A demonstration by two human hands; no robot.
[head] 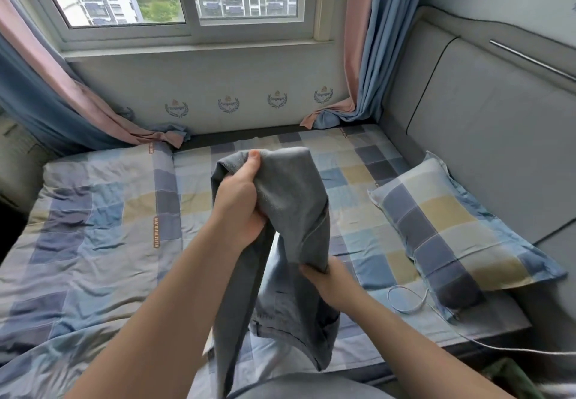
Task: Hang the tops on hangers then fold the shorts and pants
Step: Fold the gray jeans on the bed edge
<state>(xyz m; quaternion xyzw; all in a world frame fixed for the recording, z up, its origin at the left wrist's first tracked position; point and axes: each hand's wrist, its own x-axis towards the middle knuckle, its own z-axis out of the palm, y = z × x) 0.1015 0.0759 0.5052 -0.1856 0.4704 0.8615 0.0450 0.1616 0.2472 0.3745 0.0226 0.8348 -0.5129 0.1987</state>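
Note:
A pair of grey pants hangs in the air over the middle of the bed. My left hand grips the bunched top of the fabric, thumb pointing up. Lower and to the right, my right hand pinches a fold of the same garment. The waistband part with a pocket dangles below between my forearms. More grey cloth lies at the bottom edge of the view. No hangers or tops are in sight.
A checked blue and beige quilt covers the bed. A matching pillow lies at the right by the grey padded headboard. A white cable loops beside the pillow. A window and curtains stand behind the bed.

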